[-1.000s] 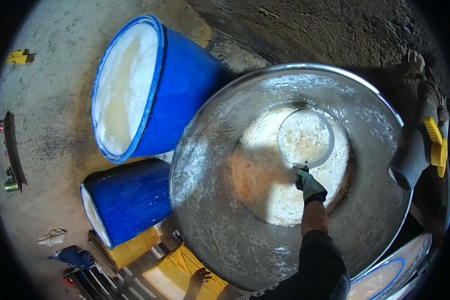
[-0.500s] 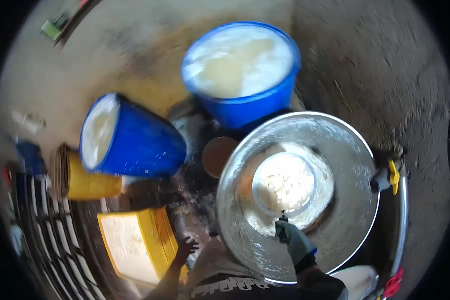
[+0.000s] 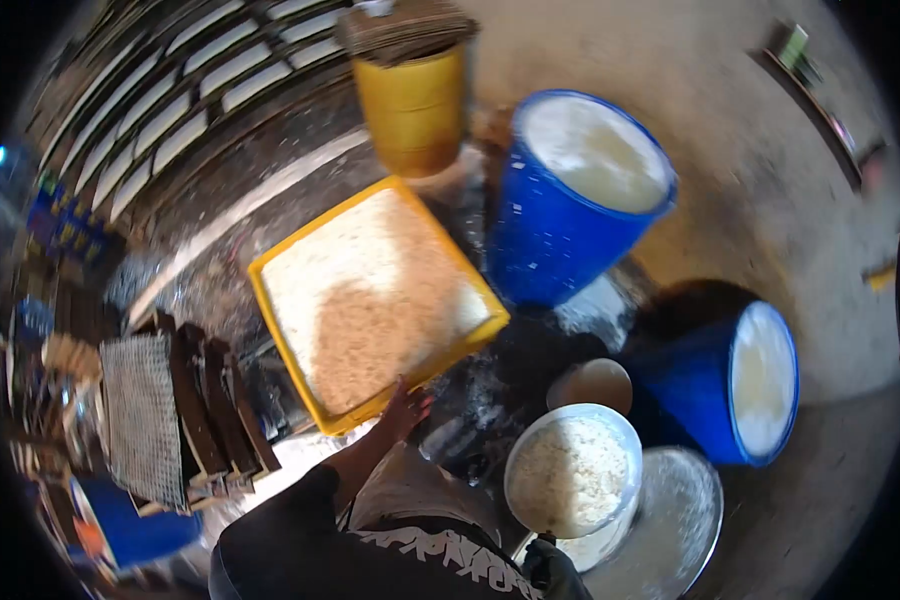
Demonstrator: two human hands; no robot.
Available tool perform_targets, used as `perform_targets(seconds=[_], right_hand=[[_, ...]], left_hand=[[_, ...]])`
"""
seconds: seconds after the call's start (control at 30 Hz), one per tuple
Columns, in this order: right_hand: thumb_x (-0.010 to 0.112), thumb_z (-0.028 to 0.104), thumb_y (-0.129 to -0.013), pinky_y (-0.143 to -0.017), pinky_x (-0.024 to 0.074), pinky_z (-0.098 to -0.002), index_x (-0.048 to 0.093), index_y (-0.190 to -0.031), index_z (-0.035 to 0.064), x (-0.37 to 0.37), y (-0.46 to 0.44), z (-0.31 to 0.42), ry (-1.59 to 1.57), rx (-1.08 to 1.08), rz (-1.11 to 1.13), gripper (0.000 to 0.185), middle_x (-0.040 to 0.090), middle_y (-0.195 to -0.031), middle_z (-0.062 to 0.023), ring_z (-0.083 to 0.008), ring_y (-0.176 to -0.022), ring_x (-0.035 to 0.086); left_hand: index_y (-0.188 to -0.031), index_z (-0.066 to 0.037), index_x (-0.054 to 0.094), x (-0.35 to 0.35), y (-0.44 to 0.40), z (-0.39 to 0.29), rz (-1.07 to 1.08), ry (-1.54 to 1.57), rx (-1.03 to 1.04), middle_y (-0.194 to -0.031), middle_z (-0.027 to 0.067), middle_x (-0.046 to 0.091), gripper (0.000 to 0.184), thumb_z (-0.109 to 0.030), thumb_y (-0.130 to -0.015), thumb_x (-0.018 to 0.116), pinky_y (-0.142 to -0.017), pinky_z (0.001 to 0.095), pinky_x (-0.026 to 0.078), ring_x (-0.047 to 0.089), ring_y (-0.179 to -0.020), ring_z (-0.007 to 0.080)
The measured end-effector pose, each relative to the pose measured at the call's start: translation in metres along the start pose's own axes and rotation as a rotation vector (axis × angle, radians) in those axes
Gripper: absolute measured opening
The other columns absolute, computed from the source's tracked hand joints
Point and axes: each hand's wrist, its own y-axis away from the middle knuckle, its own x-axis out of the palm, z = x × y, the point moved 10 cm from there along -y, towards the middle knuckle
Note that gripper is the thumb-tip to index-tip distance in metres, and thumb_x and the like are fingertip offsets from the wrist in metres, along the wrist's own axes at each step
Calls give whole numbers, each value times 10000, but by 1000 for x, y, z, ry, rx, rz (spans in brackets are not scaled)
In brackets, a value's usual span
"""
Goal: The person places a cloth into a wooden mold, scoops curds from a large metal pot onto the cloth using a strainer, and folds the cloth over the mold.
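My right hand, in a dark green glove, grips the handle of a round white scoop. Crumbly white curd fills the scoop, which is over the near-left edge of a large metal vat. My bare left hand is at the near rim of a square yellow tub, its fingers spread and holding nothing. White crumbly material fills the tub, with my shadow across it. A small round container stands just beyond the scoop.
Two blue barrels with whitish, foamy liquid stand beyond the vat. A yellow drum carries stacked boards behind the tub. Racks of white slabs lie at the upper left. Mesh-topped wooden frames stand at the left.
The view has swung left from the vat to the yellow tub. My right hand has lifted the filled scoop from the vat's middle to its edge. My left hand is still beside the tub.
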Motion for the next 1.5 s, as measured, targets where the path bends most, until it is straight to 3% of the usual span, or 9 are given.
perform_targets(seconds=[0.3,0.5,0.73,0.83,1.0,1.13,1.17,1.33,1.5], right_hand=[[515,188,-1004,-569,433,-237,557,-937,113,205,-139,52,140,264,300,108,526,-742,10,-100,-658,540],[580,259,-967,-547,473,-234,612,-955,114,383,-141,125,487,-296,254,149,606,-729,-11,-117,-591,578],[620,327,-924,-515,466,-269,657,-837,133,401,-238,142,506,13,-36,216,643,-696,-35,-164,-560,592],[692,265,-865,-533,474,-313,656,-937,91,398,-217,210,311,-466,-193,192,628,-740,-20,-169,-564,581],[711,71,-805,-499,406,-295,530,-1010,48,283,-155,348,90,-1347,-525,275,543,-764,-6,-127,-584,504],[700,61,-847,-460,444,-294,487,-1099,77,135,-62,330,-213,-1284,-489,331,538,-748,-13,-123,-532,509],[682,66,-863,-455,453,-295,498,-1057,84,95,-45,310,-266,-1217,-505,269,550,-738,-24,-134,-518,518],[654,151,-905,-459,478,-327,512,-954,96,-120,-18,151,-635,-826,-433,160,564,-733,-35,-141,-511,531],[580,180,-952,-451,443,-321,514,-855,145,-292,-194,-35,-1490,-714,-379,123,514,-629,-4,-144,-487,504]], left_hand=[[-1534,-158,311,10,12,-15,232,139,44,-1472,98,471,819,-624,-912,568,-1056,446,428,517,-1299,267],[-1448,-199,421,-9,-4,3,195,120,-4,-1385,50,527,639,-587,-953,530,-1036,432,471,525,-1291,216],[-1391,-240,478,-22,-11,30,207,184,-164,-1424,-16,462,638,-694,-945,432,-1047,472,402,565,-1169,255],[-1511,-272,311,-16,1,17,136,196,-150,-1531,-21,332,724,-706,-942,420,-1084,494,360,530,-1222,298],[-1579,-233,102,-25,-4,27,141,182,-314,-1575,117,297,981,-796,-861,464,-1045,521,387,477,-1334,346],[-1382,-202,504,-12,10,22,96,167,-329,-1275,83,570,812,-812,-851,427,-1006,549,415,549,-1172,321],[-1363,-174,544,-8,-1,32,346,183,-392,-1444,87,507,865,-844,-848,357,-1011,528,417,494,-1269,327],[-1473,-129,373,24,2,55,164,-886,-488,-1388,78,546,824,-700,-900,531,-914,382,452,558,-1169,238],[-1325,-137,520,78,-7,96,162,-1485,-435,-1142,51,676,527,-508,-955,576,-768,354,500,660,-916,200]])
